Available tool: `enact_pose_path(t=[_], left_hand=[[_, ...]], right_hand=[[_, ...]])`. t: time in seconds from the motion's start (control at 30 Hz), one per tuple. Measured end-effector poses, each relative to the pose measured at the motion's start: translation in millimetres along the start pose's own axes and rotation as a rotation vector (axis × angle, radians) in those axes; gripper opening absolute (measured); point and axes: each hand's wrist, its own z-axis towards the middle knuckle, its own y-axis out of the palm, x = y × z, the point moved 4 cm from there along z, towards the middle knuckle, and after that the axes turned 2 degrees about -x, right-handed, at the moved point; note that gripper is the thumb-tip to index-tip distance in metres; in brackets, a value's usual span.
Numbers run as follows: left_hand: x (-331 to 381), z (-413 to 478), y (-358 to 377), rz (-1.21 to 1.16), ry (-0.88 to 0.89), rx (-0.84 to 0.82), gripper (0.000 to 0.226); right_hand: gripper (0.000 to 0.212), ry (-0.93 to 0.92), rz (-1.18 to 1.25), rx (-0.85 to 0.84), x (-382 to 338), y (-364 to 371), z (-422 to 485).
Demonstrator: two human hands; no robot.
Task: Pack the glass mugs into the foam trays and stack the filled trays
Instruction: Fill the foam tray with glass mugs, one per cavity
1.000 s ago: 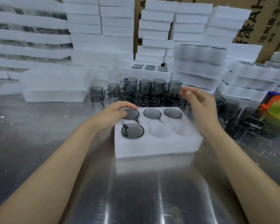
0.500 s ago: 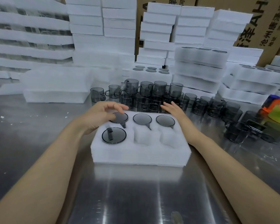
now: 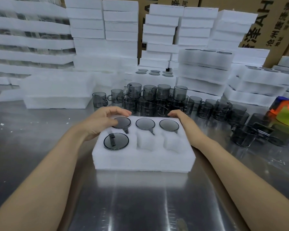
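Steel table [image 3: 140, 205] fills the near part of the room, and on it, right in front of the person, sits the foam tray [image 3: 143, 161]. Four glass mugs are pushed into it upside down: three across the back row [image 3: 145, 123] and one in the front-left pocket [image 3: 116, 141]. The front middle pocket [image 3: 148, 141] and front right pocket [image 3: 173, 142] hold nothing.

The left hand [image 3: 103, 122] lies over the back-left mug, fingers loosely curved above its base and gripping nothing. The right hand [image 3: 178, 117], which a second ago hung in the air off to the right, has come down onto the tray's far right corner, fingers fairly straight against the foam. The tray also looks squarer to the person than it did then, so I judge the hands have just straightened it.

That leaves two mugs to seat before this tray can be stacked. Loose mugs [image 3: 158, 97] crowd the table just behind it, within easy reach. Beyond them rise stacks of filled trays [image 3: 205, 67], with cardboard boxes [image 3: 265, 22] at the back.
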Motion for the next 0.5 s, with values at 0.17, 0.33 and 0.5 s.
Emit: enact_pose_path(t=[0.17, 0.33, 0.5], left_hand=[[-2, 0, 0, 0.059, -0.076, -0.003, 0.054], [3, 6, 3, 0.050, 0.043, 0.259, 0.054], [5, 16, 20, 0.026, 0.121, 0.487, 0.049]], right_hand=[[0.028, -0.047, 0.023, 0.172, -4, -7, -2], [0.019, -0.016, 0.328, 0.483, -11, -26, -3], [0.018, -0.121, 0.601, 0.555, -31, -41, -5]])
